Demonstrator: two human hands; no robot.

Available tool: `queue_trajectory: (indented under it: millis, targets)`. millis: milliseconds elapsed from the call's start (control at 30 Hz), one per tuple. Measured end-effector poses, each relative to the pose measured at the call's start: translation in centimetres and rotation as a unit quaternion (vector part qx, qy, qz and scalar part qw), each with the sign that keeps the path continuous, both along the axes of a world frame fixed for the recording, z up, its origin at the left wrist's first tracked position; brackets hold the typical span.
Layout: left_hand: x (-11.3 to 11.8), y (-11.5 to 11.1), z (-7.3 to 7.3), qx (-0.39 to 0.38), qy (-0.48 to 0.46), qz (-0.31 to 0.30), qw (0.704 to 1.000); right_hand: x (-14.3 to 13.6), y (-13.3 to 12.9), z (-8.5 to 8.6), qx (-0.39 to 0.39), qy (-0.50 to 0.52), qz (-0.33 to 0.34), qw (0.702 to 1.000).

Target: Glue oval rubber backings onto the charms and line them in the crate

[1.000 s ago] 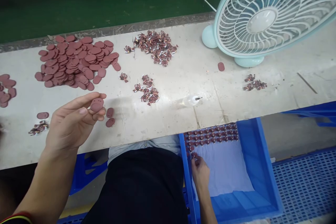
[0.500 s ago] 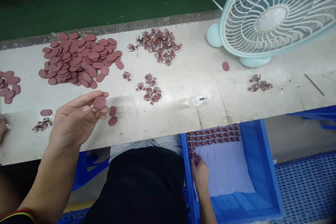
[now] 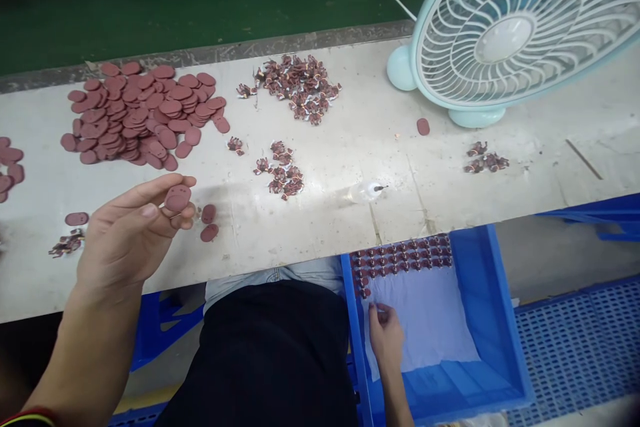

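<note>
Raised over the table's front part, my left hand (image 3: 137, 230) pinches reddish-brown oval discs (image 3: 177, 198) between thumb and fingers. Two more discs (image 3: 209, 233) lie on the table just right of it. My right hand (image 3: 385, 333) is inside the blue crate (image 3: 505, 320), over the white sheet (image 3: 425, 320), with its fingers a little apart and nothing seen in them. Just beyond its fingertips are rows of small brown figures on discs (image 3: 400, 257) at the crate's far side.
A large pile of discs (image 3: 145, 113) lies at the back left, with heaps of small figures (image 3: 300, 87) right of it. A clear bottle with a dark tip (image 3: 367, 191) lies mid-table. A light blue fan (image 3: 480, 117) stands at the right.
My right hand has let go of the piece at the row's near end and drawn back toward me. My left hand still holds its discs. The whole view has shifted slightly.
</note>
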State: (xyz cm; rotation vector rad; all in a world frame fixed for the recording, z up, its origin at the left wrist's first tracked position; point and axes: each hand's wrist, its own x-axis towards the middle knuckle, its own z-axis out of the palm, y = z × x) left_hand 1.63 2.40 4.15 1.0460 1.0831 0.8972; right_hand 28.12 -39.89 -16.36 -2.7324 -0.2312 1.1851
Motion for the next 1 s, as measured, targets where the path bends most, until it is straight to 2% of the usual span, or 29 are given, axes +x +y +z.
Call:
queue_trajectory:
  millis: [167, 300, 633, 1000]
  targets:
    - [0.2, 0.3, 0.1, -0.004, -0.015, 0.004, 1.0, -1.5, -5.3, 0.0, -0.042, 0.06, -0.033, 0.997]
    - [0.4, 0.5, 0.1, 0.001, -0.014, 0.004, 1.0, -3.0, -7.9, -0.5, -0.053, 0.1, -0.042, 0.993]
    - [-0.1, 0.5, -0.1, -0.002, -0.016, 0.005, 1.0, -3.1, -9.2, -1.8, -0.045, 0.119, -0.029, 0.991]
    - [-0.5, 0.6, 0.0, -0.004, -0.003, 0.019, 1.0, -3.0, -9.6, -1.8, -0.058, 0.131, -0.009, 0.99]
